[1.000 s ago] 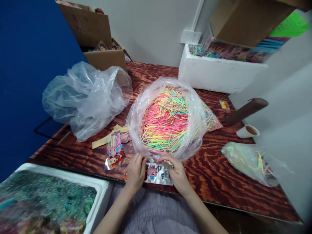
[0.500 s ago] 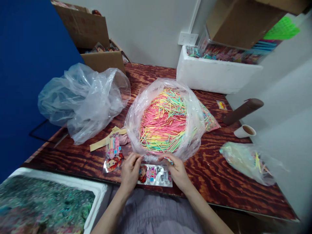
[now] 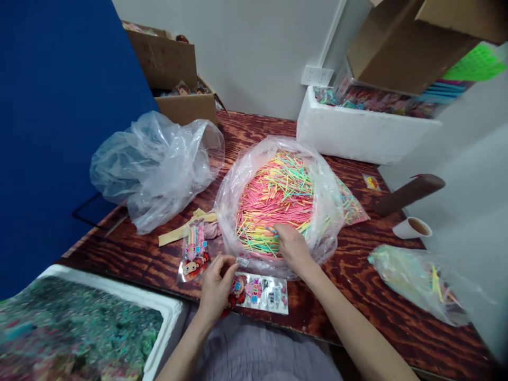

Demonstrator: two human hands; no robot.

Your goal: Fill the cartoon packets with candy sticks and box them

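Observation:
A clear plastic bag (image 3: 329,196) with its mouth wide open holds a heap of thin pink, yellow and green sticks (image 3: 273,203). My right hand (image 3: 294,247) reaches over the bag's near rim, its fingertips down among the sticks; whether it grips any is hidden. Below the bag, at the table's front edge, my left hand (image 3: 217,286) pinches the end of a small clear packet. Under and beside it lie printed silver packets (image 3: 270,294). Left of that hand rests a packet with coloured sticks and a cartoon face (image 3: 194,256).
Crumpled clear plastic (image 3: 159,174) and a cardboard box (image 3: 186,108) are at left. A white foam box (image 3: 357,132) stands at back right. A brown flask (image 3: 410,193), a paper cup (image 3: 410,227) and a tied bag (image 3: 416,280) are at right. A foam tray (image 3: 172,312) sits lower left.
My right hand has moved up from beside my left hand into the sticks; the few sticks it held are no longer visible. The whole view has shifted slightly.

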